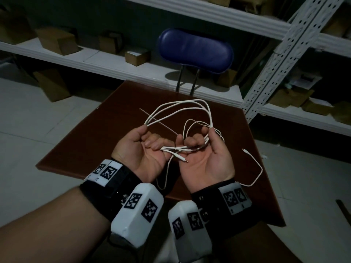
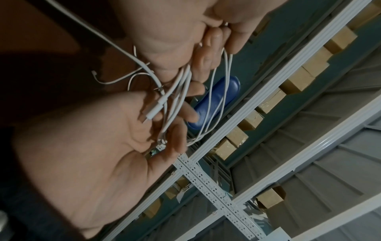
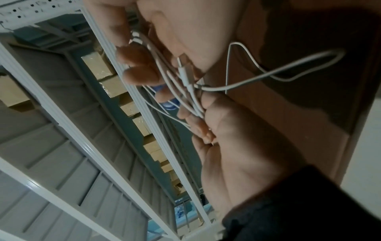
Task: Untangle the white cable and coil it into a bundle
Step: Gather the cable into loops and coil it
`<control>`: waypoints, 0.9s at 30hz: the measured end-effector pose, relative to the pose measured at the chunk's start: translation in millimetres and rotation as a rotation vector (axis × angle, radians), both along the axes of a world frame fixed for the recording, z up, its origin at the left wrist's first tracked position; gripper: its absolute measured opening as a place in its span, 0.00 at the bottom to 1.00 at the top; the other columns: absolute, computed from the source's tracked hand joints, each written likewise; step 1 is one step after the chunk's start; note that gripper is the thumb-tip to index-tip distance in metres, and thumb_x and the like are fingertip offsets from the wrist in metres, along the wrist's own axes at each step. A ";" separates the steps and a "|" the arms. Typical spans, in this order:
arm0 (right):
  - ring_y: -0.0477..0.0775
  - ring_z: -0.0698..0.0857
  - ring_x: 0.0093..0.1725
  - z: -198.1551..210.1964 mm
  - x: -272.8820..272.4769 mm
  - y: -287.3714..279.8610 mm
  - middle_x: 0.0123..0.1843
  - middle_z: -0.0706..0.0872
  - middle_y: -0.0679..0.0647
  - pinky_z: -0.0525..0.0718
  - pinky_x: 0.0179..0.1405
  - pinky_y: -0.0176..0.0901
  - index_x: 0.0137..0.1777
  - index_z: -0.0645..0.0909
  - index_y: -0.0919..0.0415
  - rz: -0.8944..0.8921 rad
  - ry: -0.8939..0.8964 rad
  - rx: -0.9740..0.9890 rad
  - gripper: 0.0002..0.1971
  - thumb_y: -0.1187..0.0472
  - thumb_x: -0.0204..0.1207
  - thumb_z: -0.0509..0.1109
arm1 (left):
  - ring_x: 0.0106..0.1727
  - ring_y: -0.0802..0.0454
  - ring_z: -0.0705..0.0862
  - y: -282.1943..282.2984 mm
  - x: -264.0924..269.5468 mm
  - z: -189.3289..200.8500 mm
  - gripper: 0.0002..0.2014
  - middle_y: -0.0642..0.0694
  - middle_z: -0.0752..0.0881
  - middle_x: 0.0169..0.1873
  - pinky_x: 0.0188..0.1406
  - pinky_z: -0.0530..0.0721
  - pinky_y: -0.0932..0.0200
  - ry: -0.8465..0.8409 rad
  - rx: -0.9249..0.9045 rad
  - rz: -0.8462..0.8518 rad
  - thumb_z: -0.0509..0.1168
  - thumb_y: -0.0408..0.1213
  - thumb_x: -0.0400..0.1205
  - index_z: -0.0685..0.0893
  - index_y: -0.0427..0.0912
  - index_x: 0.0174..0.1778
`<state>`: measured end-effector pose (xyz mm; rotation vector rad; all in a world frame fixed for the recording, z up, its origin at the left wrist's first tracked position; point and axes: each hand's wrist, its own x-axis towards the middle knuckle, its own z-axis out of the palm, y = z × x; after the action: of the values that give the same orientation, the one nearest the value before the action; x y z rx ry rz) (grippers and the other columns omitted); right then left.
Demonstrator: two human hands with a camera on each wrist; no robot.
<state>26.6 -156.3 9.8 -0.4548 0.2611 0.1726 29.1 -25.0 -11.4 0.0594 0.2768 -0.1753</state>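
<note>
Low in the head view, both palms face up above the brown desk [image 1: 224, 118]. The left hand [image 1: 144, 149] and right hand [image 1: 207, 150] curl their grip round the white cable [image 1: 190, 103]; strands vanish inside both fists, loops arching toward frame centre.

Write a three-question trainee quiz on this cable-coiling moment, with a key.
1. True or false: the white cable lies flat on the brown table.
2. Which hand has a plug tip over its palm? A) left hand B) right hand
3. What stands beyond the table?

Key: 1 false, both hands hold its loops above the table. 2 B. 3 a blue chair.
</note>
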 end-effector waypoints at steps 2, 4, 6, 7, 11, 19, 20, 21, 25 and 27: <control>0.48 0.73 0.26 -0.3 0.7 3.9 0.27 0.71 0.48 0.82 0.50 0.50 0.43 0.79 0.56 -0.032 0.021 0.007 0.11 0.52 0.85 0.64 | 0.23 0.54 0.63 -2.9 0.7 -1.7 0.18 0.52 0.63 0.22 0.56 0.85 0.42 0.002 -0.006 0.013 0.58 0.42 0.84 0.65 0.47 0.28; 0.47 0.69 0.24 -1.4 2.7 7.6 0.26 0.68 0.48 0.81 0.40 0.46 0.43 0.77 0.55 -0.068 0.055 0.014 0.11 0.51 0.85 0.65 | 0.23 0.54 0.63 -5.4 1.2 -1.9 0.18 0.52 0.62 0.23 0.67 0.77 0.48 0.019 0.009 0.028 0.58 0.42 0.85 0.66 0.46 0.28; 0.46 0.63 0.20 -2.7 6.2 7.7 0.25 0.63 0.47 0.72 0.25 0.40 0.41 0.76 0.55 -0.080 0.097 0.005 0.12 0.51 0.85 0.66 | 0.24 0.54 0.64 -7.3 1.2 -1.3 0.18 0.52 0.62 0.24 0.52 0.82 0.53 0.020 0.006 0.017 0.58 0.41 0.84 0.66 0.45 0.28; 0.46 0.60 0.19 -2.8 8.3 6.0 0.23 0.61 0.47 0.65 0.20 0.38 0.39 0.76 0.55 -0.076 0.111 -0.007 0.14 0.50 0.85 0.66 | 0.24 0.54 0.64 -8.0 0.6 -0.5 0.17 0.52 0.62 0.24 0.45 0.83 0.53 0.012 0.009 -0.004 0.58 0.40 0.84 0.66 0.45 0.29; 0.47 0.54 0.17 0.9 17.5 -8.9 0.21 0.57 0.46 0.60 0.19 0.34 0.34 0.72 0.52 -0.070 0.137 -0.049 0.17 0.46 0.83 0.64 | 0.29 0.52 0.71 -10.3 -4.8 2.1 0.16 0.50 0.65 0.26 0.59 0.80 0.49 -0.014 0.123 -0.104 0.59 0.41 0.84 0.66 0.46 0.30; 0.46 0.53 0.17 12.0 21.3 -31.0 0.22 0.55 0.45 0.54 0.14 0.34 0.34 0.71 0.53 -0.160 0.104 -0.064 0.16 0.49 0.82 0.64 | 0.27 0.54 0.68 -2.6 -4.8 -3.6 0.14 0.49 0.69 0.29 0.31 0.66 0.59 0.031 0.665 -0.445 0.67 0.46 0.78 0.76 0.46 0.29; 0.46 0.53 0.17 13.1 20.8 -32.3 0.22 0.55 0.45 0.54 0.14 0.34 0.34 0.70 0.53 -0.167 0.103 -0.067 0.16 0.49 0.82 0.65 | 0.24 0.55 0.67 -0.8 -5.4 -2.9 0.13 0.49 0.68 0.28 0.27 0.65 0.61 0.046 0.715 -0.500 0.69 0.47 0.78 0.78 0.46 0.31; 0.46 0.53 0.17 13.6 20.5 -33.5 0.23 0.55 0.45 0.55 0.14 0.34 0.34 0.70 0.53 -0.175 0.103 -0.072 0.16 0.49 0.81 0.65 | 0.23 0.55 0.66 0.7 -6.5 -1.5 0.12 0.49 0.68 0.28 0.23 0.65 0.63 0.054 0.751 -0.557 0.69 0.49 0.78 0.79 0.46 0.34; 0.47 0.52 0.19 15.4 19.2 -34.9 0.23 0.55 0.46 0.54 0.17 0.35 0.33 0.70 0.52 -0.210 0.087 -0.108 0.16 0.48 0.81 0.66 | 0.22 0.52 0.75 5.5 -9.6 -1.2 0.21 0.48 0.74 0.27 0.22 0.80 0.61 0.092 0.809 -0.769 0.69 0.61 0.76 0.77 0.45 0.41; 0.47 0.52 0.19 15.6 18.7 -34.2 0.23 0.55 0.46 0.54 0.17 0.35 0.33 0.71 0.52 -0.205 0.077 -0.106 0.17 0.47 0.80 0.66 | 0.29 0.43 0.84 4.0 -11.2 -3.1 0.30 0.41 0.83 0.32 0.33 0.88 0.51 0.084 0.758 -0.852 0.68 0.67 0.75 0.79 0.40 0.51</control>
<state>45.3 -190.5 25.4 -0.5241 0.3920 -0.0243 17.9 -21.0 -14.5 0.9315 0.3771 -0.9139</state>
